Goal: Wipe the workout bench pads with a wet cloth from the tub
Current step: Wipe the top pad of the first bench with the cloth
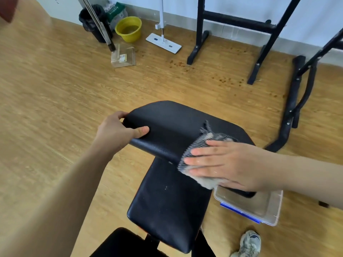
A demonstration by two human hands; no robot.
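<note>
So the right hand [222, 164] is flat, fingers straight, pressing the cloth [194, 144] on the pad [176, 123] at its 4 o'clock end. The rest of it runs toward 10 o'clock, where the left hand [118, 132] grips the edge, so the swipe probably goes that way. The tub [276, 210] sits at 5 o'clock on the floor [55, 89].

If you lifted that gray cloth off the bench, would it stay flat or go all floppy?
Probably floppy: the cloth bends over the pad's edge under the right hand, one corner crumpled. If wet from the tub, it may feel heavier and drip. Its fuzzy weave probably clings rather than slides.
</note>
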